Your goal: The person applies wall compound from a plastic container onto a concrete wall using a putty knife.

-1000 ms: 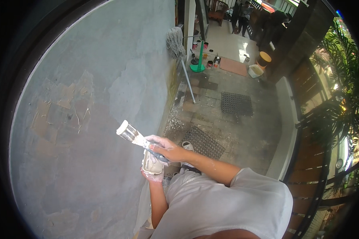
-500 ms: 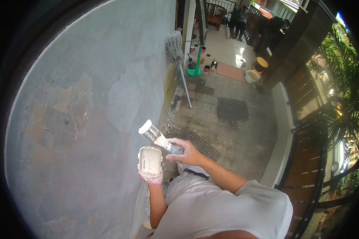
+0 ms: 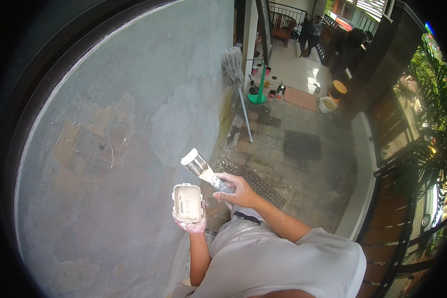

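Observation:
My left hand point(image 3: 193, 226), smeared with white, holds a small rectangular tub point(image 3: 175, 204) from below, its open side facing me. Off-white putty point(image 3: 188, 211) coats the inside of the tub. In my right hand point(image 3: 241, 192), a putty knife point(image 3: 206, 173) is gripped by its handle, blade pointing up and left. A thick white strip of putty point(image 3: 189, 156) lies along the blade's end, and more is smeared near the handle. The knife is just above and right of the tub, apart from it. Left of both hands stands a grey-blue wall point(image 3: 149, 198) with patched, peeling areas.
A grey string mop point(image 3: 232, 67) leans against the wall's far end. Beyond it are a green dustpan point(image 3: 257, 98), several small cans, a pinkish mat point(image 3: 300, 99) and buckets point(image 3: 328, 104). Dark rubber mats point(image 3: 302, 144) lie on the paving. A person point(image 3: 314, 35) stands at the back.
The view has shifted, so the wall and floor appear farther right. The putty knife has moved slightly right relative to the tub. Both hands keep their holds.

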### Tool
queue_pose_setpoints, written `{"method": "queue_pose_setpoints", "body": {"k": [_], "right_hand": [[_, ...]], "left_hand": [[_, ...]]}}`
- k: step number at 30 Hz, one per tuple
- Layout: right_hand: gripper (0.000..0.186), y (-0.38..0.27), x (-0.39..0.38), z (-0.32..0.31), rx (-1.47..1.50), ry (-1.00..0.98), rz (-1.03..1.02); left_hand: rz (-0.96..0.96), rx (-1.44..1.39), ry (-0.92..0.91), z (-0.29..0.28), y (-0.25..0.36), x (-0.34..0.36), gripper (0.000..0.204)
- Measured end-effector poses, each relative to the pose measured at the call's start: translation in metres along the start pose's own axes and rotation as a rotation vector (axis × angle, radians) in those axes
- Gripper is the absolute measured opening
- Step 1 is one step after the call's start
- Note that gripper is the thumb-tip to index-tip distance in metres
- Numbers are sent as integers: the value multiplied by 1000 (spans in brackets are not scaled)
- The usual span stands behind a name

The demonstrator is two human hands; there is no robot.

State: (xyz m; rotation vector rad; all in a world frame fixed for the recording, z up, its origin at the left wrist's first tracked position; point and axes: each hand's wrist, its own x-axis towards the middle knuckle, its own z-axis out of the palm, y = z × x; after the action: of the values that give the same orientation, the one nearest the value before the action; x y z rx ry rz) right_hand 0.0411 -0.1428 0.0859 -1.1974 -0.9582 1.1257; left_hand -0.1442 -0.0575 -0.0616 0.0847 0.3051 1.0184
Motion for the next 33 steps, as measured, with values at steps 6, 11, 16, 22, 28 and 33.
{"method": "queue_pose_setpoints", "body": {"k": [6,11,16,22,28,33], "right_hand": [[62,14,16,11,52,-66,20],[59,15,34,30,79,-124,-39],[54,51,46,44,50,-202,120],[49,19,26,50,112,-159,81],[48,34,28,26,-152,-210,-217],[35,37,46,28,-480,-63,-385]], "left_hand": [[69,23,-140,-11,22,-21,57],[65,-13,33,-12,40,-33,52],[114,-93,149,-29,45,-39,50],[112,-71,181,-37,47,-38,49],[135,-128,196,-34,48,-37,48],[166,-163,199,-52,47,-40,51]]}}
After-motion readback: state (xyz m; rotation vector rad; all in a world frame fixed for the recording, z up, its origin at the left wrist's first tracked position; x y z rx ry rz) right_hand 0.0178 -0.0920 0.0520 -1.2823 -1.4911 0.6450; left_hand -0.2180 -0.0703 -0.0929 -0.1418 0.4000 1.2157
